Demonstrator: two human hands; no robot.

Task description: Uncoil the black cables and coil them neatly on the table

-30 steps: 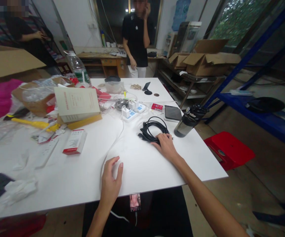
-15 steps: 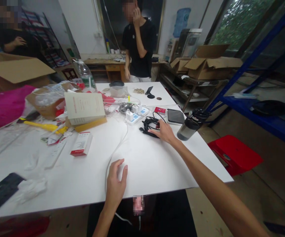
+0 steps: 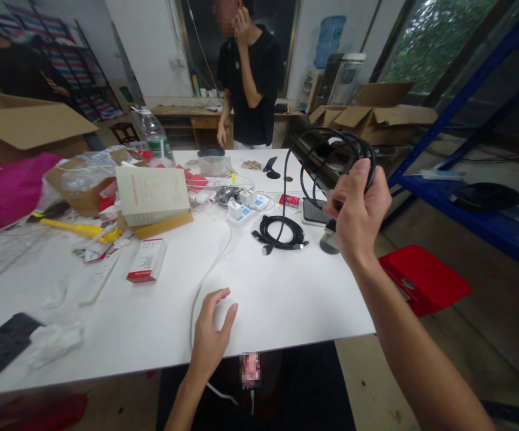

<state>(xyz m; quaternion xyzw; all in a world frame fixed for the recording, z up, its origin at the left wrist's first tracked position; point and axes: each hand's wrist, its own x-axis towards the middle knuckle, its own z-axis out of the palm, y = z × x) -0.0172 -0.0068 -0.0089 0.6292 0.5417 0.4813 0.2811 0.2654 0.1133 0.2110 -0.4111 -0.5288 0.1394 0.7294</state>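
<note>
My right hand [image 3: 361,206] is raised above the right side of the table, closed around a loose coil of black cable [image 3: 326,134]. One strand of it hangs down to a second coiled black cable [image 3: 281,232] lying on the table, whose connector ends show. Near the front edge my left hand [image 3: 214,326] rests on the white table [image 3: 277,299], thumb and fingers apart, holding nothing. A white cord [image 3: 200,281] runs beside it. Behind my right hand a dark bottle [image 3: 330,239] is mostly hidden.
White power strips [image 3: 243,212] with plugs, a red small box [image 3: 290,200] and a dark flat device [image 3: 313,212] lie farther back. On the left are a booklet [image 3: 154,194], a red-white box [image 3: 146,260] and clutter. A person [image 3: 252,84] stands across the table.
My right hand has lifted a coil of black cable off the table, up and to the right, leaving another coil lying there. My left hand has hardly moved.
</note>
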